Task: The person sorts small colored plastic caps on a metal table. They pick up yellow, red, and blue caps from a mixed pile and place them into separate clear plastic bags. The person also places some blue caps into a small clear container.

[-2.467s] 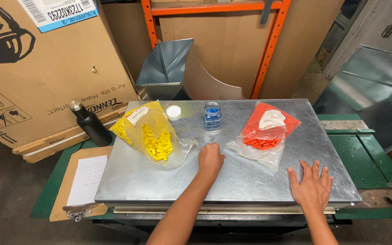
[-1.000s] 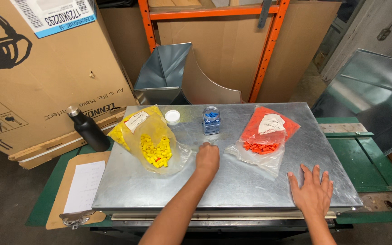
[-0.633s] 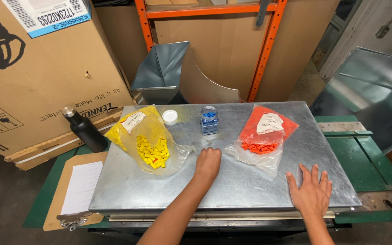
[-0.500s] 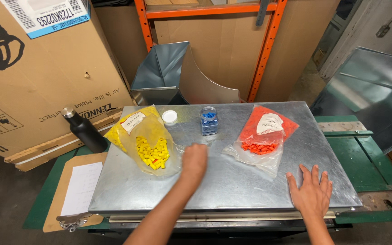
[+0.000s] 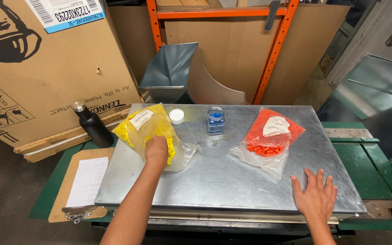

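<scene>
- A metal sheet is laid flat across a green bench; everything handled sits on it.
- The left hand is placed on the yellow bag, at the sheet's left rear. The fingers are curled down over the yellow pieces at the bag's near end; whether the bag is actually gripped or only pressed cannot be told.
- The yellow bag is clear plastic with a white label near its far end; the near end, spread thin, is seen right of the hand.
- The right hand is laid flat, palm down, fingers spread, on the sheet's near right corner. Nothing is held by it.
- An orange bag, labelled likewise, is set at the right rear, well apart from both hands.
- A small clear jar of blue pieces is stood upright between the two bags, toward the back edge.
- A white cap is laid just beside the yellow bag's far right corner, left of the jar.
- A black bottle is stood upright off the sheet, at its left rear.
- A clipboard with a white paper is laid on the bench left of the sheet.
- A large carton is leant behind the bottle.
</scene>
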